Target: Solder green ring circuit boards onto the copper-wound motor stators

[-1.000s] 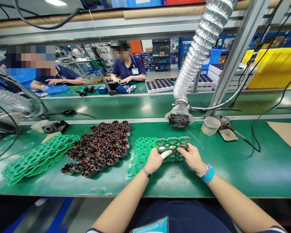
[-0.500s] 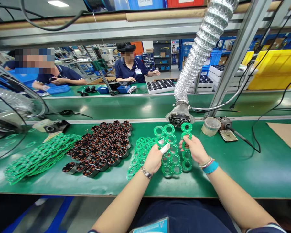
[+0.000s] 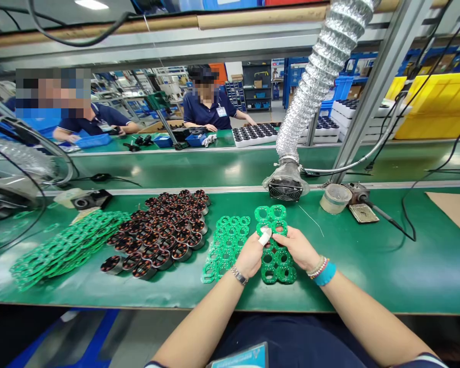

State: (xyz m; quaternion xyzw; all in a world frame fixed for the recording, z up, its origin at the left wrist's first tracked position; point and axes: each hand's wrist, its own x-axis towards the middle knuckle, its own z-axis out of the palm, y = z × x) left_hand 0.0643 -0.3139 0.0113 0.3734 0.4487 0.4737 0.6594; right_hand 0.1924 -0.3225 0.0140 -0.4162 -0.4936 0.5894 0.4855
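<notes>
boards (image 3: 67, 246) slant in a heap at left; then rings (image 3: 162, 259), a flat stack (image 3: 230, 240), and the panel (image 3: 276, 259), upper part pinched by the left hand (image 3: 252, 254) and right hand (image 3: 299, 249), close together; cup (image 3: 335, 199) farther right.

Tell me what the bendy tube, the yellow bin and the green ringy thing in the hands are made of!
The bendy tube looks like thin metal foil: shiny and crinkled. The yellow bin seems smooth plastic, evenly coloured. The green ringy thing looks like stiff, glossy circuit board with pale dots, perhaps fibreglass.
</notes>
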